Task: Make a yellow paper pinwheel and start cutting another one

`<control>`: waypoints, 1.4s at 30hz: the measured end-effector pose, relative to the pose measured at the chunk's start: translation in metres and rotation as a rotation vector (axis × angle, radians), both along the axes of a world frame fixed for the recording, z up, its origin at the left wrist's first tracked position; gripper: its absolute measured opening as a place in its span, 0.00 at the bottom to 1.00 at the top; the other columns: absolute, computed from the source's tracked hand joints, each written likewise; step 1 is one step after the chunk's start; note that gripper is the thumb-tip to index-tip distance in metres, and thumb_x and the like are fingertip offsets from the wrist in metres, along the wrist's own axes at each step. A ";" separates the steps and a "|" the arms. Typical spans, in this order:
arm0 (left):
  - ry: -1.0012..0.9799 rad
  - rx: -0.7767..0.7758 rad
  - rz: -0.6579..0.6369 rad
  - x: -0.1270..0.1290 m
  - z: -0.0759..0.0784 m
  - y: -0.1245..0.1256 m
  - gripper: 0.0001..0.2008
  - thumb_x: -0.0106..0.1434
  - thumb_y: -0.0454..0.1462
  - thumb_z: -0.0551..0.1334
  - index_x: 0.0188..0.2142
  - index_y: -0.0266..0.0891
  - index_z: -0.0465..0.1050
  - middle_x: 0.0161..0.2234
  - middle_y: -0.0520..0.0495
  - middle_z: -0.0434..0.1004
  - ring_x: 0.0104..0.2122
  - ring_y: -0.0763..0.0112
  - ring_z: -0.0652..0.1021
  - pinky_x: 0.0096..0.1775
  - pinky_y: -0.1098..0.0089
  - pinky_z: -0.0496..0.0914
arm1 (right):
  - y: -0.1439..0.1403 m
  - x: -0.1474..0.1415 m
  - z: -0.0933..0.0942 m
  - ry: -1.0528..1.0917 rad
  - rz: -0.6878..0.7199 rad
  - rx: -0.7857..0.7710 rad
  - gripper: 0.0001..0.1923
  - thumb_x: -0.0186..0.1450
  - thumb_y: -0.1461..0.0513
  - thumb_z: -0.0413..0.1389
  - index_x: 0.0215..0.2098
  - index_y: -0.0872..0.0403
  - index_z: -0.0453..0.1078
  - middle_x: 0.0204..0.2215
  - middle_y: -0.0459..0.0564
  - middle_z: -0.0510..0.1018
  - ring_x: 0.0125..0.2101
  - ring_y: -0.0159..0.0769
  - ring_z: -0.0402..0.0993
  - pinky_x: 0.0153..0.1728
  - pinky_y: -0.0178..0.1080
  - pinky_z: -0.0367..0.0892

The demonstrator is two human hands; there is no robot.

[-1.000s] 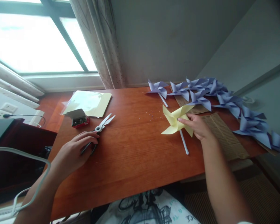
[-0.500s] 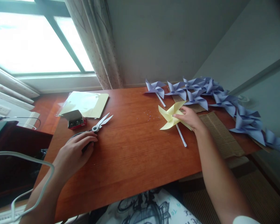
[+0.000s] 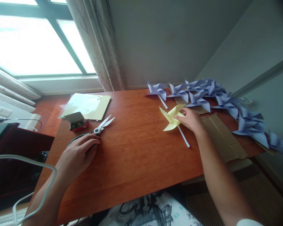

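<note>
My right hand (image 3: 190, 120) rests on a yellow paper pinwheel (image 3: 170, 118) that lies flat on the wooden table (image 3: 136, 150), fingers holding its centre. The pinwheel's white stick (image 3: 184, 137) points toward me. My left hand (image 3: 77, 154) lies over the dark handles of a pair of scissors (image 3: 102, 125) at the table's left. The scissor blades are slightly apart and point away to the right.
Several purple pinwheels (image 3: 199, 95) line the table's back and right edge. Corrugated cardboard (image 3: 223, 135) lies right of my right hand. A pack of yellow paper (image 3: 88, 105) and a small open box (image 3: 75, 121) sit at back left. A white cable (image 3: 33, 161) loops at left.
My right hand has slid the yellow pinwheel away from me, toward the purple ones, and laid it flatter. My left hand stays on the scissors, barely shifted.
</note>
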State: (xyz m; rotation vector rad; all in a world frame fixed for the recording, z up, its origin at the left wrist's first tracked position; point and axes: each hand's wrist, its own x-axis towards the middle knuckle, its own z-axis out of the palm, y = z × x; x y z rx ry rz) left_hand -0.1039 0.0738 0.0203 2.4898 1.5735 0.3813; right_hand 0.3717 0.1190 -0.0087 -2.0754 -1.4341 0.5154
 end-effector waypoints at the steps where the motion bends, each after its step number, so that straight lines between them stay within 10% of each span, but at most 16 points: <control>1: -0.002 0.001 -0.002 0.000 0.000 0.000 0.09 0.68 0.40 0.56 0.40 0.46 0.75 0.51 0.47 0.79 0.48 0.58 0.80 0.50 0.63 0.70 | 0.000 -0.001 0.001 -0.040 -0.013 -0.006 0.24 0.52 0.55 0.68 0.45 0.55 0.76 0.39 0.60 0.82 0.45 0.59 0.77 0.49 0.54 0.67; 20: -0.036 0.144 -0.086 -0.003 -0.010 0.002 0.10 0.70 0.38 0.55 0.39 0.42 0.76 0.47 0.45 0.79 0.45 0.61 0.80 0.48 0.63 0.71 | -0.002 -0.006 0.007 -0.282 -0.070 -0.025 0.20 0.56 0.51 0.64 0.42 0.53 0.71 0.37 0.52 0.79 0.38 0.45 0.75 0.39 0.44 0.66; 27: -0.010 0.204 -0.007 0.014 -0.007 0.002 0.09 0.70 0.38 0.56 0.45 0.41 0.74 0.49 0.42 0.79 0.50 0.55 0.78 0.53 0.56 0.70 | -0.019 -0.041 0.035 -0.271 -0.083 0.533 0.06 0.65 0.59 0.57 0.32 0.53 0.73 0.31 0.52 0.79 0.33 0.41 0.74 0.38 0.42 0.67; 31: -0.257 0.160 -0.043 0.069 0.000 0.002 0.10 0.68 0.37 0.58 0.47 0.40 0.74 0.49 0.41 0.78 0.48 0.56 0.78 0.51 0.59 0.70 | -0.043 -0.117 0.055 0.029 0.260 0.682 0.09 0.70 0.61 0.54 0.35 0.52 0.74 0.32 0.50 0.80 0.36 0.39 0.76 0.41 0.41 0.69; 35: -0.762 -0.286 -0.148 0.134 -0.008 0.008 0.12 0.68 0.37 0.56 0.32 0.36 0.75 0.29 0.46 0.78 0.31 0.65 0.78 0.35 0.68 0.71 | -0.048 -0.190 0.044 0.560 0.558 0.476 0.12 0.71 0.62 0.52 0.48 0.50 0.75 0.45 0.51 0.82 0.47 0.38 0.78 0.51 0.40 0.70; 42: -0.972 -0.320 -0.046 0.164 -0.039 0.026 0.11 0.61 0.33 0.57 0.24 0.35 0.72 0.25 0.47 0.75 0.28 0.68 0.74 0.31 0.71 0.68 | -0.025 -0.213 -0.001 0.981 0.349 0.251 0.13 0.69 0.58 0.53 0.31 0.52 0.77 0.32 0.49 0.82 0.37 0.39 0.79 0.45 0.40 0.71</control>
